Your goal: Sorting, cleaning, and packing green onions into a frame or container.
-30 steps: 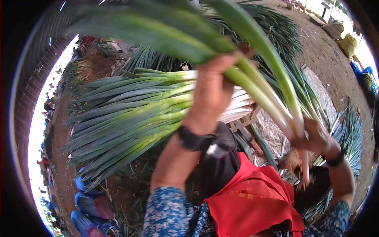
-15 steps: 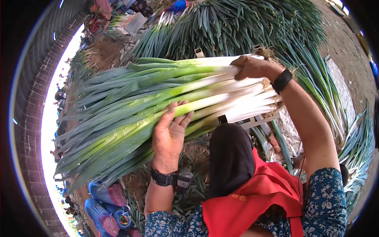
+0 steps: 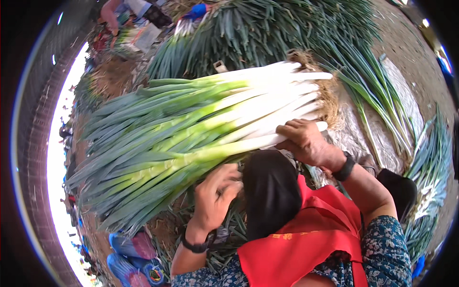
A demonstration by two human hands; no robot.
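A wide bundle of large green onions [image 3: 205, 112] lies in front of me, leaves to the left and white shanks with brown roots [image 3: 327, 95] to the right. My right hand [image 3: 306, 143] is closed around the white end of the nearest green onion [image 3: 260, 141], at the bundle's near edge. Just below that edge is my left hand [image 3: 215, 196], loosely curled with thumb and fingers apart. It is slightly blurred, and I see nothing in it. A square tube end [image 3: 220, 66] shows beyond the bundle.
A large heap of green onions [image 3: 267, 33] fills the far side, and more [image 3: 428, 167] lie at the right beside a pale sheet [image 3: 401, 91]. Blue mesh bags [image 3: 129, 253] sit lower left. A rounded black shape [image 3: 270, 191] stands before my red apron [image 3: 296, 248].
My right hand has come from the bundle's far side to its near edge and grips one onion there. My left hand has drawn back toward me, off the stalks.
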